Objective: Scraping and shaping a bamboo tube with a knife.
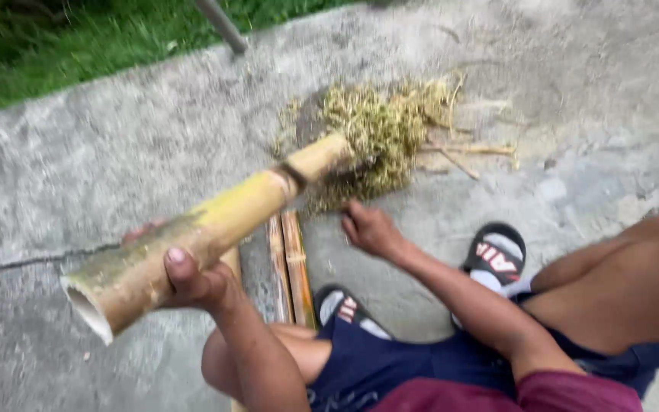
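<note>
While the left hand (192, 278) wraps around a thick bamboo pole (207, 233) near its hollow end, the pole slants up over the concrete ground (78, 160) — its far tip at a pile of pale shavings (379, 130). Right hand (371, 229), fingers curled and holding nothing I can see, hovers beside 2 split bamboo strips (290, 263).

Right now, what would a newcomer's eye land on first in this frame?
The thick yellow-green bamboo pole, slanting from lower left toward the centre, gripped by the left hand. Its far end rests at a pile of pale shavings on the concrete ground, while the right hand reaches near the pile.
</note>
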